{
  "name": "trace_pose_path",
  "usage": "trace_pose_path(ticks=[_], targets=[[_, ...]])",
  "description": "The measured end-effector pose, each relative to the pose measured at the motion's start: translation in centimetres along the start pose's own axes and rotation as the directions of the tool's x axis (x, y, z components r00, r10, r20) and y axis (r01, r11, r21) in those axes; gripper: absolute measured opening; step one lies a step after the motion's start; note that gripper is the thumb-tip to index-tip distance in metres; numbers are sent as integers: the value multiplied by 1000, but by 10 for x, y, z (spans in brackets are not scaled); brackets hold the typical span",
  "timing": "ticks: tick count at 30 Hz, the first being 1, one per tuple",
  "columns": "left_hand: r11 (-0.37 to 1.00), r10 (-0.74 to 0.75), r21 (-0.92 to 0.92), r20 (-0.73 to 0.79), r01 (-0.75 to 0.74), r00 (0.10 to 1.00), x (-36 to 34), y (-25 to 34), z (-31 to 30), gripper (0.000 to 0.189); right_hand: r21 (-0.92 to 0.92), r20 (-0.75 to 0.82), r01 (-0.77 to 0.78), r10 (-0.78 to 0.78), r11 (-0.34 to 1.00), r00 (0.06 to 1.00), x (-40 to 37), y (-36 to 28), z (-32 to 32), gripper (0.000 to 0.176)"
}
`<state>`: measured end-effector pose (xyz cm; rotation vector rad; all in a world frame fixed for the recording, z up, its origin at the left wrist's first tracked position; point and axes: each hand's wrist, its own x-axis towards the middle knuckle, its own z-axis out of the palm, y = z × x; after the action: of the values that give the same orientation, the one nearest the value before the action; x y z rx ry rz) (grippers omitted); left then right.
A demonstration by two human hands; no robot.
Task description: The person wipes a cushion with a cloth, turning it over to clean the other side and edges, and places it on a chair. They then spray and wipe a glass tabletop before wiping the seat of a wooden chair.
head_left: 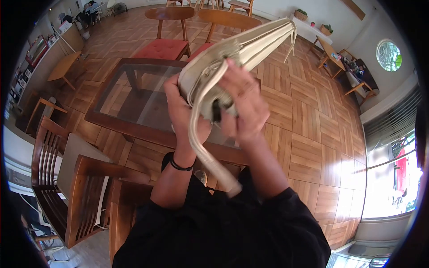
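Note:
A cream handbag [205, 76] is held up in front of me, tilted, with its long side running toward the upper right. My left hand [183, 109] grips its near left end from the side, thumb up along the bag. At the near end, my right hand [248, 100] has its fingers curled over the bag beside a small dark gap; motion smears it slightly. A cream strap [196, 129] loops from the bag and hangs down between my forearms, its lower end blurred. Thin cords [292, 40] dangle from the far end.
Below the bag stands a glass-topped wooden table [107, 120]. Two chairs with red seats [163, 48] are behind it, and wooden slatted chairs [94, 196] stand at left. Parquet floor [308, 134] stretches right toward a bright window [402, 178]. A bench [362, 80] lies farther right.

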<state>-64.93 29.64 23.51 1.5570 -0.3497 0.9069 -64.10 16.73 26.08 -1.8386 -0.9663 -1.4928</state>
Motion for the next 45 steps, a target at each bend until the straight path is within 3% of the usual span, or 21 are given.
trace_pose_path(ticks=[2, 3, 6, 8, 9, 10, 12, 15, 16, 18, 19, 22, 24, 25, 27, 30, 32, 35, 38, 40, 45], targets=[[998, -29, 50, 5, 29, 1000, 0, 1, 0, 61, -81, -43, -70, 67, 994, 997, 3, 27, -5, 37], [991, -117, -67, -19, 116, 993, 0, 9, 4, 60, -37, -73, -234, 231, 972, 970, 2, 42, -7, 40], [992, -55, -118, 1, 54, 999, 1, 9, 8, 59, -144, -80, -207, 197, 968, 977, 0, 56, -11, 41], [990, -73, -122, -15, 70, 997, 2, 7, 12, 59, 13, -45, -286, 286, 958, 957, 4, 9, -7, 41], [989, -94, -121, -19, 91, 995, 2, 7, 10, 58, -92, 44, -139, 144, 986, 989, 6, -12, -12, 43], [987, -115, -117, -23, 112, 993, 2, 6, 8, 58, 62, 4, -88, 88, 994, 996, -4, -14, 1, 45], [982, -116, -154, -11, 113, 993, -1, 4, 5, 58, 33, 78, -31, 29, 999, 997, -6, -2, -5, 47], [967, -176, -187, -1, 173, 984, 0, 5, 6, 64, 15, -27, -146, 146, 989, 989, -4, 51, -7, 43], [971, -158, -181, -2, 155, 987, 0, 7, 7, 65, -105, -104, -213, 202, 971, 974, -4, 73, -8, 39], [978, -117, -176, -2, 115, 993, 0, 8, 9, 66, -141, -141, -457, 439, 878, 887, -7, 102, -16, 38], [970, -116, -213, 16, 117, 993, -2, 5, 10, 77, -125, -165, -542, 521, 831, 837, -6, 108, -19, 39], [998, 21, 66, 19, -22, 1000, -18, -19, -2, 99, -56, -224, -737, 711, 673, 666, -5, 104, -20, 41], [994, -53, -91, 58, 58, 997, -54, -67, -17, 124, -27, -272, -758, 725, 652, 633, -8, 98, -15, 41], [973, -41, -224, 54, 52, 998, -76, -100, -22, 125, -13, -293, -761, 725, 649, 623, -11, 98, -14, 41], [963, -42, -262, 84, 63, 996, -110, -146, -30, 124, -14, -325, -714, 672, 700, 665, -11, 96, -12, 40], [993, -114, -9, 79, 115, 990, -134, -166, -35, 114, -52, -367, -634, 576, 772, 731, -14, 101, -8, 40], [977, -173, 116, -47, 178, 984, -132, -161, -29, 99, -2, -355, -675, 630, 738, 690, -12, 98, -8, 40], [939, -238, 264, 32, 222, 971, -132, -196, -40, 77, 62, -341, -683, 659, 728, 671, -9, 95, -11, 40], [954, -263, 154, 25, 256, 964, -130, -196, -53, 58, 162, -322, -683, 692, 713, 646, -13, 99, -17, 37], [968, -197, 160, 14, 192, 980, -118, -167, -59, 58, 230, -325, -654, 690, 721, 647, -19, 116, -33, 31], [925, 69, 371, 60, -86, 996, -68, -76, -93, 59, 639, -314, -551, 836, 536, 450, -23, 91, -66, 15]])
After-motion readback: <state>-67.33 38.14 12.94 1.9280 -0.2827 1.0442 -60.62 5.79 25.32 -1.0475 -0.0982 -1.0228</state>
